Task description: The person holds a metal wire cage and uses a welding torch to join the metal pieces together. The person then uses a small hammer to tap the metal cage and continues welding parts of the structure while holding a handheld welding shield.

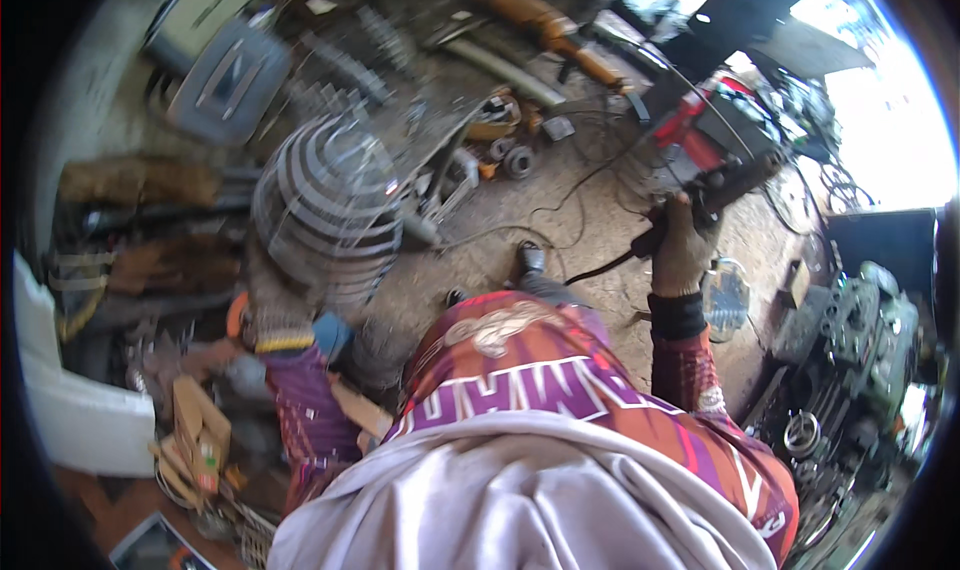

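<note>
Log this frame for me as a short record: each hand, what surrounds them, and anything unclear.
Left hand: gloved, at the lower edge of the round striped cage
Right hand: gloved, gripping a dark tool with a black cord
Floor ahead: a dark shoe
Far left: a grey box; nearer, a white panel
Right side: piled metal parts
Unclear: left grip, blurred
</note>
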The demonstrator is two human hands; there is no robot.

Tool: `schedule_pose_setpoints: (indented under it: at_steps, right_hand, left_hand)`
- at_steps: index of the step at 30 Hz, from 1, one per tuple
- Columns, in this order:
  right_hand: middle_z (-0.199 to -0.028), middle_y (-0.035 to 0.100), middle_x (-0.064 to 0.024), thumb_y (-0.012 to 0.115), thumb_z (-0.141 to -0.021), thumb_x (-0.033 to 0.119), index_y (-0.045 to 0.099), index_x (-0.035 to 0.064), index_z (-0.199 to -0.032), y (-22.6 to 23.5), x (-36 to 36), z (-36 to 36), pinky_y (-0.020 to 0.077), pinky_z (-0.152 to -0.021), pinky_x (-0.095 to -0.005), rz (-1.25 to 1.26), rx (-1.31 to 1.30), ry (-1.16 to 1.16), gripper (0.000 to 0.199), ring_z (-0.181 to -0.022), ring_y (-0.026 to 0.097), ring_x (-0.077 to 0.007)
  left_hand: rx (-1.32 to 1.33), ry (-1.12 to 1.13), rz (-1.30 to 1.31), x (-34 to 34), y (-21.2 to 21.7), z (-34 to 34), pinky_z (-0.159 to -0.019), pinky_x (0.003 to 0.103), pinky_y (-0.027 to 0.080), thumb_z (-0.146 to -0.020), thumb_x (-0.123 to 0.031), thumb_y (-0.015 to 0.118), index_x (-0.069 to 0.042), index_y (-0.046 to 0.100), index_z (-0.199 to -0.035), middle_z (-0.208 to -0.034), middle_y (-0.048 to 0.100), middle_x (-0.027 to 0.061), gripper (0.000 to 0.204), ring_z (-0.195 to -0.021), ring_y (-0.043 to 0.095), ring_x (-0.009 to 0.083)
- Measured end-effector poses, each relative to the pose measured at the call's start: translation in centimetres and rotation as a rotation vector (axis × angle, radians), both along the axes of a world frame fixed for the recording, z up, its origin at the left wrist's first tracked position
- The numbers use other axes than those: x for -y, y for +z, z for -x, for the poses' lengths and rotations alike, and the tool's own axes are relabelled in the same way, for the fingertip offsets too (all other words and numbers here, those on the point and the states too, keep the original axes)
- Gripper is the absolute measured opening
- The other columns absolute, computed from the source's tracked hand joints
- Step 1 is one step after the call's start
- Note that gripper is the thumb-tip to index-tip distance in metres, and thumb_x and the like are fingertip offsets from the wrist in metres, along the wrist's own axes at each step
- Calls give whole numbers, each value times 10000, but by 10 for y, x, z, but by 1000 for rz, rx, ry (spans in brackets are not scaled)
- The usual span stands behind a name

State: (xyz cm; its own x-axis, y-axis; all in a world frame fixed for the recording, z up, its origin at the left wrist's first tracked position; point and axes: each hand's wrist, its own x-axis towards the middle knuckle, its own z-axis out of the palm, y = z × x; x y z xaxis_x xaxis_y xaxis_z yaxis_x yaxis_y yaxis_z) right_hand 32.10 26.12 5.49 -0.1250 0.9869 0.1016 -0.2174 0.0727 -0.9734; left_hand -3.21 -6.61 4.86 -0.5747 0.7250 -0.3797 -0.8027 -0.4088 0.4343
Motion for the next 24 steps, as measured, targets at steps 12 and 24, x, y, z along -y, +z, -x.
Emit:
schedule_pose_setpoints:
  at_steps: [12,24]
  right_hand:
    - [-965,609,-77,407,-999,437,538,41,-1135,48,-341,-41,535,-740,-306,-340,-96,-28,440,-891,616,-174]
    - [-763,615,-83,212,-973,594,670,95,-1105,66,-506,109,473,-547,-316,-109,-66,249,690,-587,545,-188]
  left_hand:
    - [80,308,539,-90,41,-58,-1062,486,385,-908,-626,402,-157,400,-1425,-1469,399,94,698,-1322,409,313]
    - [-54,515,610,-128,31,-95,-1072,465,375,-927,-588,406,-138,394,-1425,-1461,410,89,672,-1315,417,301]
